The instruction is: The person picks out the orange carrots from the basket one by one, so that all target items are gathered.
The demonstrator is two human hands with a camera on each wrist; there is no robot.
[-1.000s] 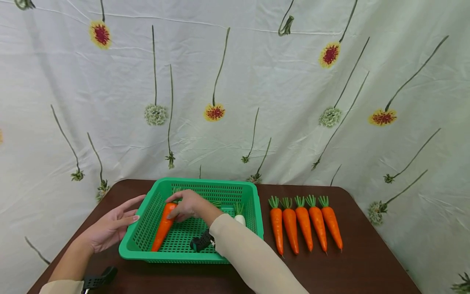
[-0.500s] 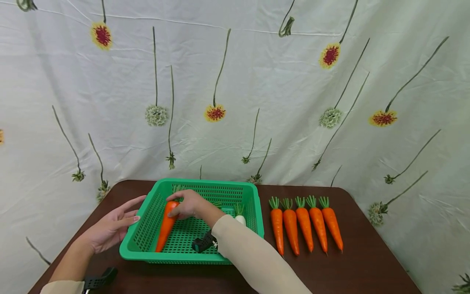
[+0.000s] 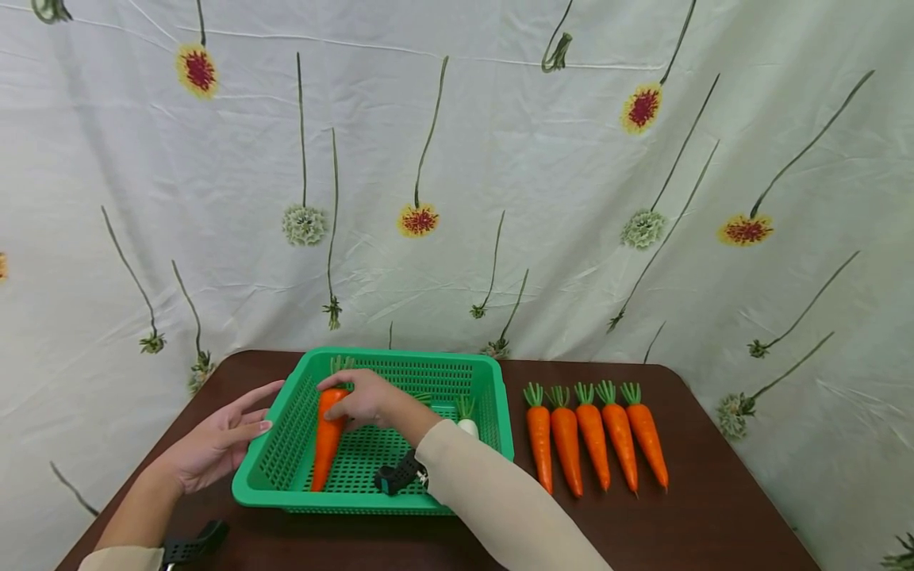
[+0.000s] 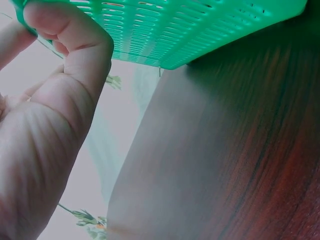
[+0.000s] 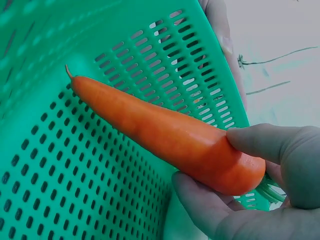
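My right hand (image 3: 360,399) grips an orange carrot (image 3: 328,436) near its leafy end, inside the green basket (image 3: 371,502). In the right wrist view the thumb lies on one side of the carrot (image 5: 165,132) and the fingers on the other. The carrot's thin tip points toward the basket's near side. My left hand (image 3: 214,440) stays at the basket's left rim, its thumb tip touching the edge and its fingers spread along the outside. A white radish (image 3: 467,427) with green leaves lies at the basket's right side, partly hidden by my right arm.
Several carrots (image 3: 589,440) lie in a row on the dark wooden table (image 3: 714,507), right of the basket, leaves toward the back. More green leaves (image 3: 421,396) show in the basket behind my right wrist. A flowered white cloth (image 3: 457,159) hangs behind the table.
My right hand has moved the carrot's lower end slightly to the right, so it lies more nearly straight away from me. My left hand keeps its place at the rim.
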